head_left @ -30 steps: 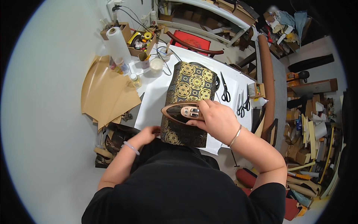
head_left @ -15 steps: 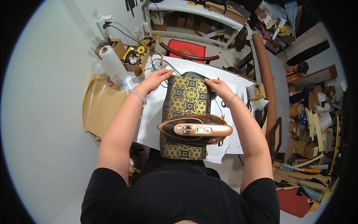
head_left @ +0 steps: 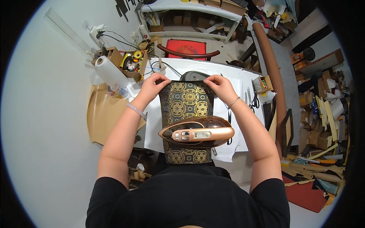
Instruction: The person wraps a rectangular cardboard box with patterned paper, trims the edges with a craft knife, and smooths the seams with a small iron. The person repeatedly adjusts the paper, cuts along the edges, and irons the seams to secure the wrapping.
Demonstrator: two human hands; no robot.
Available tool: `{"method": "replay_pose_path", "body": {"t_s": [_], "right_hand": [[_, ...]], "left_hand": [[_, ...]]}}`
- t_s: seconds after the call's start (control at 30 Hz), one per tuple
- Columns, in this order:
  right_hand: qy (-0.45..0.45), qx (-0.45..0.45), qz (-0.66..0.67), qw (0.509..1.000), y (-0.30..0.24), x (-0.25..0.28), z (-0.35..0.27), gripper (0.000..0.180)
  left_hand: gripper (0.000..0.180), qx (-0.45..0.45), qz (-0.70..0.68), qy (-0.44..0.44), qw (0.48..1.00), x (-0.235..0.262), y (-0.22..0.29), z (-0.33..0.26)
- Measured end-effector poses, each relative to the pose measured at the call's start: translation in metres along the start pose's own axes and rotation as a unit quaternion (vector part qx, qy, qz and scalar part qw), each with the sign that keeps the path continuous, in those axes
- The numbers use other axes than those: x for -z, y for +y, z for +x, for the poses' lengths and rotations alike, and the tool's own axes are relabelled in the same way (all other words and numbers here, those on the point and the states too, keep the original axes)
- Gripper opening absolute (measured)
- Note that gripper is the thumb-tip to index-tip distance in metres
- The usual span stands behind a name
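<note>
A strip of black-and-gold brocade fabric (head_left: 185, 100) stretches toward me over the white table, its near end reaching past the edge. At its far left corner my left hand (head_left: 153, 88) pinches the cloth between thumb and fingers. My right hand (head_left: 222, 89) pinches the far right corner the same way. The far edge is drawn fairly straight between them. Across the near half of the cloth rests a rose-gold cordless iron (head_left: 201, 134), tip to the left, touched by neither hand. Just past the far edge sits a dark iron stand (head_left: 195, 75), partly hidden.
Scissors (head_left: 254, 99) and a small box of bottles (head_left: 262, 84) lie to the right. Left are a plastic film roll (head_left: 110, 71), a cardboard box of tapes (head_left: 134, 60) and brown sheet material (head_left: 100, 117). A red chair (head_left: 187, 48) stands beyond the table.
My left hand has gone from fingers stretched along the corner to a pinch. The cloth's far end has shifted slightly left and spread wider. The iron stays on the cloth.
</note>
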State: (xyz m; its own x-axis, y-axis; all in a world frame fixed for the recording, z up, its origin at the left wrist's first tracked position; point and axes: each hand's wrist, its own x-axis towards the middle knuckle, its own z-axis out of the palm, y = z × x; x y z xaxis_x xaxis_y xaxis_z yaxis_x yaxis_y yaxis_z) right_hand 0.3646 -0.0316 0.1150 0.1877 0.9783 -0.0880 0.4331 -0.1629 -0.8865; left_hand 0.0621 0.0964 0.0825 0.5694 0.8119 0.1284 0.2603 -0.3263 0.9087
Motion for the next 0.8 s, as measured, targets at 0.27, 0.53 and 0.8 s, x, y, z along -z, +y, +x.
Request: {"method": "replay_pose_path", "body": {"t_s": [0.27,0.53,0.8], "right_hand": [[0.009,0.001,0.048,0.999,0.007,-0.001,0.004,0.023],[0.018,-0.006,-0.02,1.0,0.019,-0.007,0.011,0.029],[0.01,-0.032,-0.037,0.999,0.018,-0.007,0.014,0.033]], "left_hand": [[0.015,0.015,-0.035,0.023,0.999,-0.001,0.01,0.0],[0.018,0.048,0.016,0.023,0.998,-0.007,-0.01,0.007],[0.023,0.078,0.019,0.013,0.997,-0.009,-0.014,0.008]]}}
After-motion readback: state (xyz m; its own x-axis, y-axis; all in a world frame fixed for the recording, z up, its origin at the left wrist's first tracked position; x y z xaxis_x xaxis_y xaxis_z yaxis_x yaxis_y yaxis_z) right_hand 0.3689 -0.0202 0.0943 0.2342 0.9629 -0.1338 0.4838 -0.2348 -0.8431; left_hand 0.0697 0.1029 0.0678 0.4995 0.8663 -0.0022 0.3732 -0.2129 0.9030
